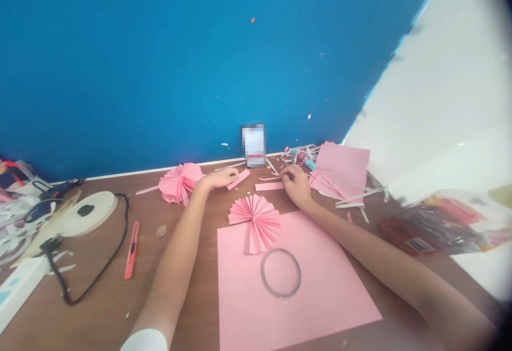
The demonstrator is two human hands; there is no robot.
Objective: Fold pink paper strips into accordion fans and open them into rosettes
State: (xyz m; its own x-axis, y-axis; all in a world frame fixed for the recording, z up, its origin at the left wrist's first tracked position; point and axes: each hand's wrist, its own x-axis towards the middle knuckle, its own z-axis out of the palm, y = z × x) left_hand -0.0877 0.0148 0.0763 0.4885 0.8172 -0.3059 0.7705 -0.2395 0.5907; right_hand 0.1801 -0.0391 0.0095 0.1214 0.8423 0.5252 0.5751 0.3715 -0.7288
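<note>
My left hand (221, 178) reaches to the back of the table, its fingers closed on the end of a short pink paper strip (239, 178). Beside a longer pink strip (268, 186), my right hand (295, 183) has its fingers bent together near thin paper scraps; what they hold, if anything, is too small to make out. Between my forearms lies a pleated pink paper fan (262, 217), partly on a large pink sheet (256, 297). A thin grey ring (264, 279) rests on that sheet. Left of my left wrist sits another pleated pink fan (176, 183).
A red utility knife (132, 249) lies to the left, near a black cable (127, 217) and a white roll (100, 207). A phone (254, 145) leans on the blue wall. Pink sheets (344, 164), a bottle (307, 160) and plastic-wrapped packs (436, 223) are at right.
</note>
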